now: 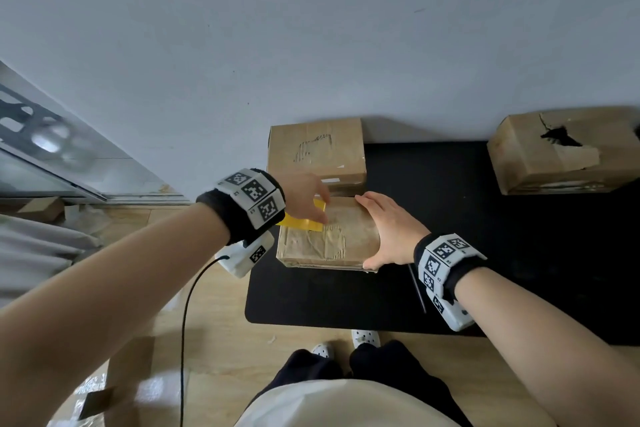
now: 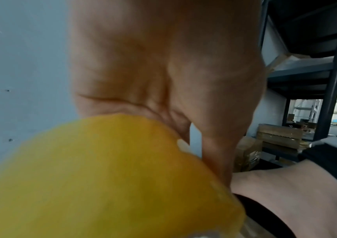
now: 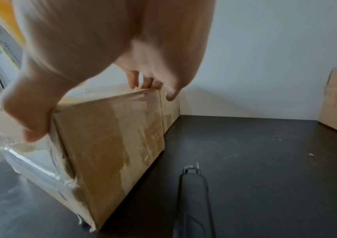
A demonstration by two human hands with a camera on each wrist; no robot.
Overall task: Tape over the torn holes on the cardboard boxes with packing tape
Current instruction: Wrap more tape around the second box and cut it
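Observation:
A small cardboard box (image 1: 329, 239) lies on the black mat (image 1: 450, 218), its top covered with clear tape over a torn patch. My right hand (image 1: 388, 229) grips its right side, thumb on the near corner and fingers over the far edge; the right wrist view shows the box (image 3: 106, 136) held this way. My left hand (image 1: 308, 198) pinches a flat yellow tool (image 1: 304, 220) against the box's top left part. That yellow tool (image 2: 102, 177) fills the left wrist view. At the far right stands a box with an open torn hole (image 1: 559, 137).
A second taped box (image 1: 317, 152) stands against the wall right behind the held one. A dark slim knife-like tool (image 1: 417, 288) lies on the mat by my right wrist. A black cable (image 1: 185, 322) hangs over the wooden floor; cardboard scraps (image 1: 100, 399) lie at lower left.

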